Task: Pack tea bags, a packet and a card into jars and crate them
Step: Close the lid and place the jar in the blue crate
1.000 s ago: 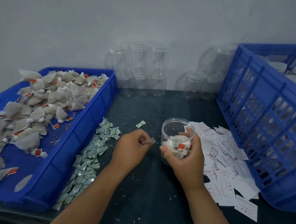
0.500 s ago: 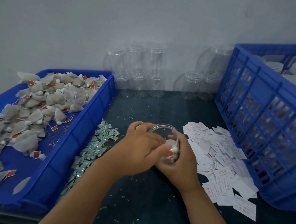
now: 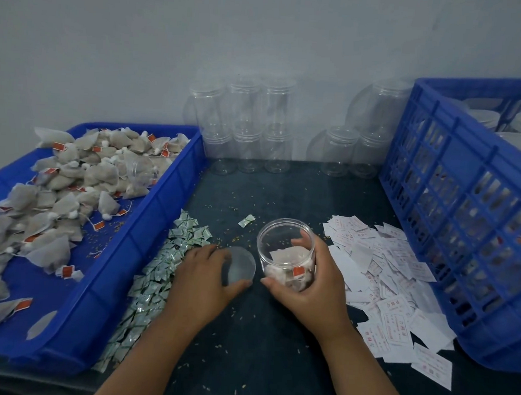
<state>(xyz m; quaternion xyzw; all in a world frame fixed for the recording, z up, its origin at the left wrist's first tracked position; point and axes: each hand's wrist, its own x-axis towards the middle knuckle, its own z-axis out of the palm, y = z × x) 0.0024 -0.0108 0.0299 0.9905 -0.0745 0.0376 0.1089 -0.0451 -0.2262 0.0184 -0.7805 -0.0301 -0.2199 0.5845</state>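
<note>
The clear plastic jar (image 3: 285, 244) is right in front of the person, mouth open, with a few tea bags and a white slip settled in its bottom. I can't tell if its base touches the dark tabletop (image 3: 260, 334). The right hand (image 3: 309, 282) wraps it, fingers (image 3: 321, 251) curled round the far side and thumb on the near wall. Just beside it, the left hand (image 3: 200, 280) pinches the clear lid (image 3: 239, 266) by its rim.

I'd judge the jar light, smooth and slightly squeezable, best gripped round its middle.

Green-white packets (image 3: 163, 270) lie to the left and white cards (image 3: 385, 275) to the right. Further out are a blue tray (image 3: 160, 221) of loose tea bags (image 3: 71, 179), a blue crate (image 3: 465, 225), and empty jars (image 3: 245, 129) against the grey wall. Crumbs speckle the tabletop.
</note>
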